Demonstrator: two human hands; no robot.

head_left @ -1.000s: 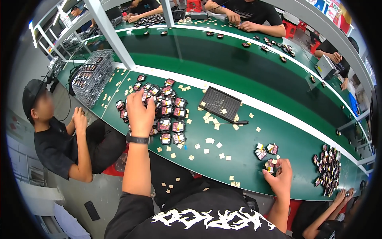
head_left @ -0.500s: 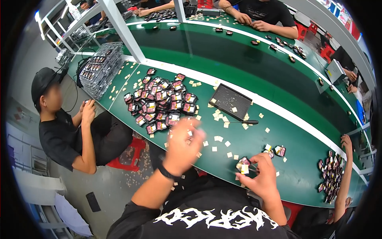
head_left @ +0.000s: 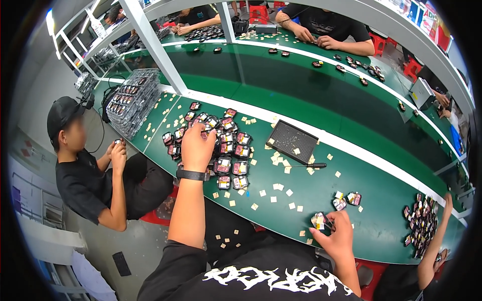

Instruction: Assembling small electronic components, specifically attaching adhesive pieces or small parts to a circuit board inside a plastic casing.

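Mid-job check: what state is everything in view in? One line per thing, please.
Left hand: over the device pile, grip unclear.
Right hand: closed on a small device.
Device pile: loose, crowded together.
Two devices beyond right hand: lying unheld.
Pale squares: scattered; some in the black tray.
Black-handled tool: lying down.
Clear trays: stacked.

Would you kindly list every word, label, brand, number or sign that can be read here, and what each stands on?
I won't copy wording out, but this is where it stands:
Black shirt of the camera's wearer: white, jagged, stylised lettering.
Printed item at the upper right: red lettering, only partly legible.
Small black units on the bench and in the right hand: any print is too small to read.
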